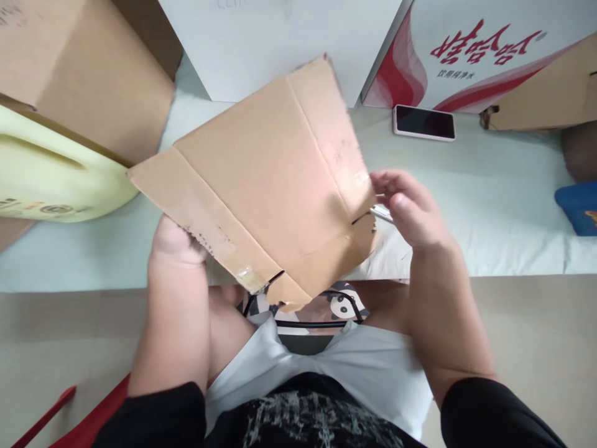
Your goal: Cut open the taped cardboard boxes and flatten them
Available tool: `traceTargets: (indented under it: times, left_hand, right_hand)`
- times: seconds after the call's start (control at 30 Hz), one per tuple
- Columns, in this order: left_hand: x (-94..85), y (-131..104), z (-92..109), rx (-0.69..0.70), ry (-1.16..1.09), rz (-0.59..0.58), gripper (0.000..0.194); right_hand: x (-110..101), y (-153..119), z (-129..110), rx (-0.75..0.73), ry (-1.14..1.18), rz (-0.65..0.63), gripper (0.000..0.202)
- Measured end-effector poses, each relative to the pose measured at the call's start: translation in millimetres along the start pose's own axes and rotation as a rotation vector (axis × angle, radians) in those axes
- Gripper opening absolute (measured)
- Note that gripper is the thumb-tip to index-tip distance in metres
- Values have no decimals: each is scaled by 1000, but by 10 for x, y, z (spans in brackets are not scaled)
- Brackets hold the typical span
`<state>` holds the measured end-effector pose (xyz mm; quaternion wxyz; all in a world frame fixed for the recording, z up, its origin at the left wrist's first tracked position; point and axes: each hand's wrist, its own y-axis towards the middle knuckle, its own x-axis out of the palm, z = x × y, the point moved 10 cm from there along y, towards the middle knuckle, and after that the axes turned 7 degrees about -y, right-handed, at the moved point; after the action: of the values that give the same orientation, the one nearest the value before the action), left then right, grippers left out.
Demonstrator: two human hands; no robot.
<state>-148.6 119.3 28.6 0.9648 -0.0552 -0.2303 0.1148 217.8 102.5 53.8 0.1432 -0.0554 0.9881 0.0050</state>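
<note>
A creased piece of brown cardboard (252,168) with torn edges and short slits is held tilted over the front of the table. My left hand (180,242) is under its lower left edge, with the fingers mostly hidden behind the board. At the board's right corner is my right hand (403,202), its thumb and fingers curled toward the edge; whether they pinch the board is hard to make out. A small whitish object (383,214), partly covered, shows just below the right fingers.
Behind the board stand a white box (280,37) and a red-and-white printed box (466,56). A phone (423,123) lies on the pale green tablecloth (494,205). Leftward are a brown carton (102,81) and a yellow jug (60,174); a blue object (578,208) is far right.
</note>
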Motion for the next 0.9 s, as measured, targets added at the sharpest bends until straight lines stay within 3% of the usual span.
traceTargets:
  times: [0.07,0.13,0.23,0.3,0.4,0.47,0.57,0.67,0.73,0.83,0.9]
  left_hand:
    - [-26,-41,-33,-11,5,7,50]
    - [-31,-87,-8,23,2,22,54]
    - [18,-139,94,96,-6,42,54]
    - [137,-158,160,129,-28,-13,56]
    - [321,-179,203,144,-53,-115,68]
    - [332,-165,145,87,-37,-99,69]
    - [194,-101,74,18,-42,5,55]
    - [82,-6,136,92,-111,14,31]
    - [37,48,156,147,-145,-2,22]
    - [17,92,60,130,-162,0,15]
    - [48,87,-10,93,-159,5,16]
  right_hand:
    - [112,6,68,39,-53,-88,78]
    - [164,12,118,82,-105,-92,81]
    - [207,19,132,133,-144,-62,64]
    - [231,17,141,190,-198,-49,49]
    - [123,14,87,231,-344,83,36]
    - [44,9,36,218,-376,144,35]
    - [-28,13,56,189,-150,120,44]
    - [-59,28,97,130,174,68,63]
    - [94,30,119,117,263,-59,67]
    - [510,-5,100,115,274,-269,58]
    - [675,2,85,137,303,-232,53]
